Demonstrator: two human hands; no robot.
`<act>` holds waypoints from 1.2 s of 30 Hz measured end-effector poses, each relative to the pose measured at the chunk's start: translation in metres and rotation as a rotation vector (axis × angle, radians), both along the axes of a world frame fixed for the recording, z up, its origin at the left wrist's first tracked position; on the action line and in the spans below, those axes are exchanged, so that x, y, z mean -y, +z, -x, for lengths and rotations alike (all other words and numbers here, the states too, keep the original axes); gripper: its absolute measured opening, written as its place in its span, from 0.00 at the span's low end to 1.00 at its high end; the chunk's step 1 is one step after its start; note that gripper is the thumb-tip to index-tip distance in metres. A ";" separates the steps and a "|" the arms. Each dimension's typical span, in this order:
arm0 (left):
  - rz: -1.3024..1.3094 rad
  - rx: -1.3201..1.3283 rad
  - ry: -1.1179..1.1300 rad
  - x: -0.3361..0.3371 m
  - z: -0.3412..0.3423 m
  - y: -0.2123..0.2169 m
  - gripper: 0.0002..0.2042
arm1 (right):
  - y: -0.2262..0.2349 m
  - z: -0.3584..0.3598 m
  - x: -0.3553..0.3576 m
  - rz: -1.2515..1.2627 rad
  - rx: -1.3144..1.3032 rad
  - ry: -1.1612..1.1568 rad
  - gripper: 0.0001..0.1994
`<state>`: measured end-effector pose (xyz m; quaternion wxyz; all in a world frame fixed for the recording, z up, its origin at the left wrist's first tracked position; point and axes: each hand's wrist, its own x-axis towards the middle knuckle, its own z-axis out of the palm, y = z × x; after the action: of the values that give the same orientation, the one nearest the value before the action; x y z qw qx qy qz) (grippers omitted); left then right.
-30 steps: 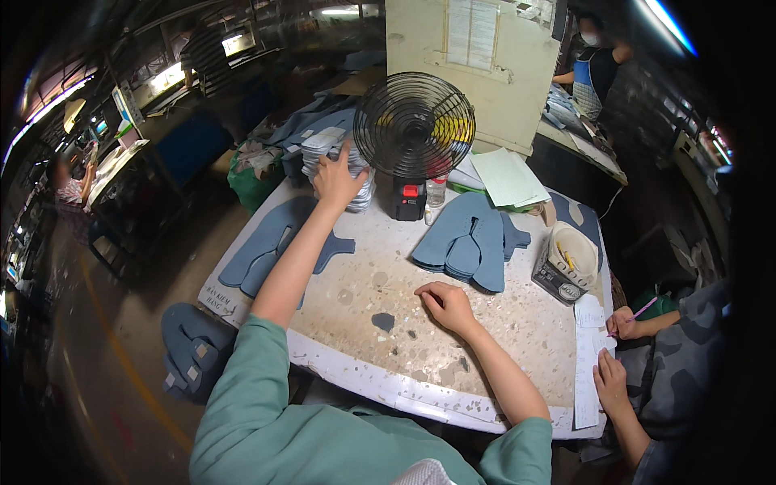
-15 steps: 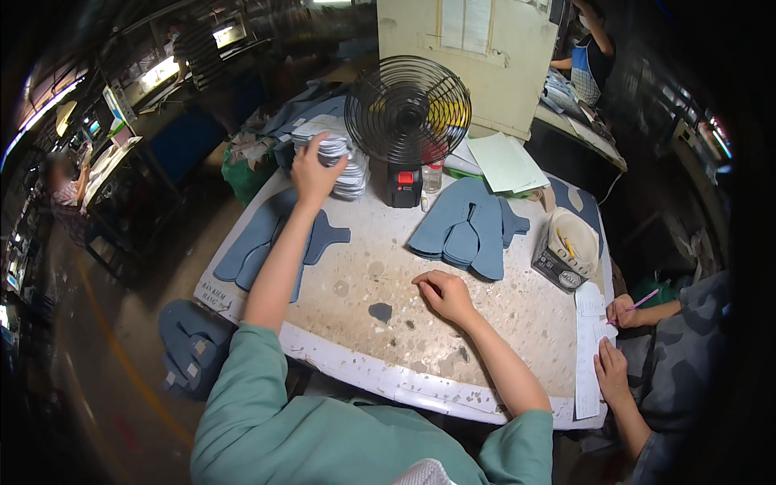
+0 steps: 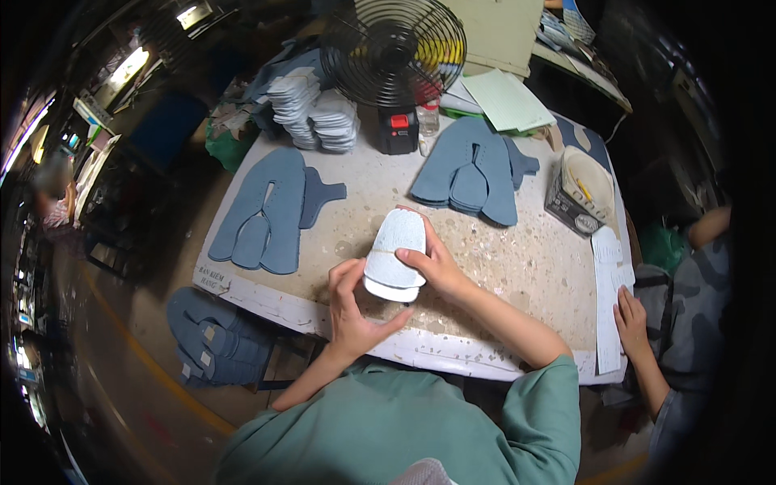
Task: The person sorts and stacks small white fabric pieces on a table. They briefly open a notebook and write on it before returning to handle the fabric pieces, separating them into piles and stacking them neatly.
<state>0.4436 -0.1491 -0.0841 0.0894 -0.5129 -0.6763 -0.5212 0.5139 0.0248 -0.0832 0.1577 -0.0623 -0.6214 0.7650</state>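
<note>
A banded bundle of pale blue-white, tongue-shaped pieces [image 3: 396, 250] is held above the middle of the table, a white layer showing at its near edge. My right hand [image 3: 435, 263] grips it from the right, thumb on top and fingers behind. At its lower left is my left hand [image 3: 353, 311], open, fingertips by the left edge and thumb apart below the near edge. Two stacks of similar pale pieces [image 3: 334, 121] stand at the back left. Blue-grey shoe-upper pieces [image 3: 279, 210] lie left, with a thicker pile of blue-grey upper pieces [image 3: 461, 174] right.
A black caged fan [image 3: 394, 52] stands at the back of the worktable [image 3: 323, 303]. Papers [image 3: 508, 99] lie behind the right pile, near a box [image 3: 570, 202]. A co-worker's hand [image 3: 632, 319] rests by a long paper strip [image 3: 608, 307]. More blue-grey pieces [image 3: 214, 343] are stacked below the table's left edge.
My left hand has come back from the stacks at the back left to the table's middle. The bundle is now in my right hand, which has lifted off the tabletop. The view has tilted down.
</note>
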 end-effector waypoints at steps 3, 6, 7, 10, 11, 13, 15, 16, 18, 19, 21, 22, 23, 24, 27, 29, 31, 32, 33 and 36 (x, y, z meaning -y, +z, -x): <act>-0.222 0.979 -0.192 -0.004 -0.010 -0.016 0.49 | 0.006 -0.018 -0.009 -0.033 0.017 0.144 0.36; -0.008 1.709 -0.643 -0.006 -0.004 -0.023 0.45 | 0.010 -0.032 -0.004 -0.138 0.091 0.181 0.34; 0.107 1.588 -0.739 -0.008 -0.006 -0.025 0.40 | 0.012 -0.037 -0.002 -0.194 0.116 0.180 0.34; 0.140 1.631 -0.663 -0.016 -0.016 -0.029 0.35 | 0.022 -0.048 -0.006 -0.599 0.143 -0.049 0.22; 0.122 1.701 -0.666 -0.018 -0.017 -0.030 0.34 | 0.025 -0.050 -0.010 -0.727 0.138 -0.127 0.20; 0.079 1.815 -0.690 -0.022 -0.018 -0.029 0.34 | 0.029 -0.054 -0.017 -0.862 0.021 -0.249 0.11; 0.020 1.902 -0.735 -0.026 -0.021 -0.029 0.36 | 0.032 -0.059 -0.030 -1.034 -0.092 -0.211 0.08; 0.007 1.886 -0.709 -0.027 -0.022 -0.028 0.36 | 0.031 -0.061 -0.028 -0.997 -0.092 -0.179 0.06; -0.018 1.852 -0.667 -0.028 -0.025 -0.029 0.36 | 0.028 -0.062 -0.028 -1.032 -0.126 -0.182 0.05; -0.010 1.853 -0.651 -0.029 -0.026 -0.031 0.36 | 0.026 -0.063 -0.027 -1.047 -0.141 -0.186 0.05; -0.019 1.852 -0.659 -0.031 -0.027 -0.035 0.36 | 0.023 -0.065 -0.026 -1.028 -0.135 -0.180 0.04; 0.027 1.849 -0.669 -0.032 -0.026 -0.038 0.37 | 0.021 -0.066 -0.026 -1.012 -0.114 -0.170 0.03; 0.047 1.841 -0.714 -0.032 -0.026 -0.040 0.37 | 0.020 -0.067 -0.027 -0.649 -0.055 -0.095 0.03; 0.111 1.827 -0.709 -0.031 -0.025 -0.042 0.37 | 0.019 -0.070 -0.029 -0.277 0.019 -0.014 0.03; 0.120 1.781 -0.995 -0.027 -0.024 -0.046 0.35 | 0.017 -0.074 -0.038 0.421 0.002 0.163 0.05; 0.206 1.840 -0.949 -0.022 -0.025 -0.048 0.36 | 0.018 -0.075 -0.043 0.621 0.038 0.197 0.06; 0.277 1.839 -0.954 -0.021 -0.025 -0.051 0.35 | 0.019 -0.070 -0.047 0.625 0.080 0.095 0.11; 0.304 1.820 -0.924 -0.020 -0.025 -0.052 0.35 | 0.021 -0.068 -0.049 0.657 0.068 0.033 0.14; 0.330 1.800 -0.895 -0.018 -0.026 -0.052 0.35 | 0.025 -0.066 -0.052 0.685 0.097 -0.059 0.18; 0.234 1.902 -0.878 -0.020 -0.027 -0.052 0.37 | 0.042 -0.073 -0.056 0.444 -0.010 -0.117 0.33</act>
<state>0.4705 -0.1287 -0.1359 -0.7245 -0.0982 -0.2686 -0.6271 0.5874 0.0806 -0.0408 0.1873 -0.1279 -0.4321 0.8728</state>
